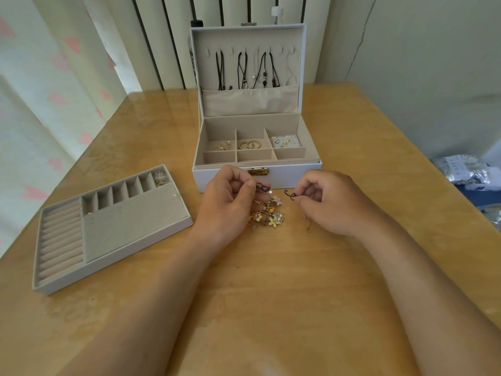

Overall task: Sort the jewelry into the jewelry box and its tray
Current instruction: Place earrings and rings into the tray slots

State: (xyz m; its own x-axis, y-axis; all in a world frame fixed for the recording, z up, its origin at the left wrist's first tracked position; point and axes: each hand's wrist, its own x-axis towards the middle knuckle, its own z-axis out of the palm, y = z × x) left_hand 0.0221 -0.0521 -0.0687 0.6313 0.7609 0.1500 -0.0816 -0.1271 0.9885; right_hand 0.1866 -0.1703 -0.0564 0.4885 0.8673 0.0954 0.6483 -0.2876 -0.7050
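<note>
- My left hand [230,202] pinches a purple piece [262,187] between thumb and forefinger.
- My right hand [328,202] pinches a second purple piece [291,195]; the two pieces are apart.
- The jewelry pile [268,213] lies on the bench [271,280] between my hands, nearer the left.
- The open box [287,175] stands just beyond both hands.
- The tray [135,221] lies left of my left hand.

Forearms are extended forward, a purple piece [262,187] pinched in the curled left hand [230,204] and a second purple piece [291,196] in the right hand [329,203].
</note>
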